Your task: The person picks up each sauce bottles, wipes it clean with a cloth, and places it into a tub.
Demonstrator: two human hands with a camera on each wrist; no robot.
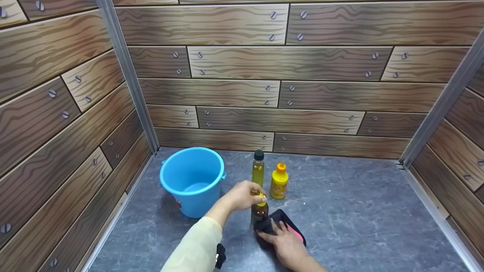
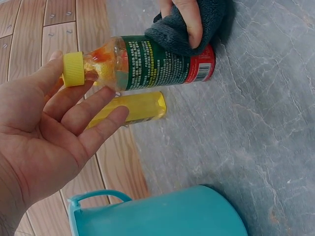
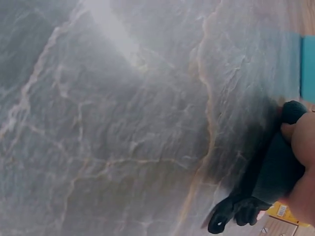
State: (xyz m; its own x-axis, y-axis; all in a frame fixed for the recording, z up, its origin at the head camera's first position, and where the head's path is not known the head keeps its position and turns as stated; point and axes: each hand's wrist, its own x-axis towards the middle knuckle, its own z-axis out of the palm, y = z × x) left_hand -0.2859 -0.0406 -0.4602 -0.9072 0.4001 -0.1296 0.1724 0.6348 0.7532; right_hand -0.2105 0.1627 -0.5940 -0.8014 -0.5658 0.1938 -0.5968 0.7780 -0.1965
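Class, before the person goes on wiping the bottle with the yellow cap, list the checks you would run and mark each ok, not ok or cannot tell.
1. Left hand steadies the bottle at its yellow cap: ok.
2. Cap on the bottle: ok; whether tight, cannot tell.
3. Right hand presses the dark cloth against the bottle: ok.
4. Bottle standing upright on the grey counter: ok.
5. Oil bottle and yellow squeeze bottle stand close behind, could be knocked: not ok.
6. Blue bucket apart from the hands: ok.

The bottle (image 2: 157, 61) carries a green label of fine print (too small to read).
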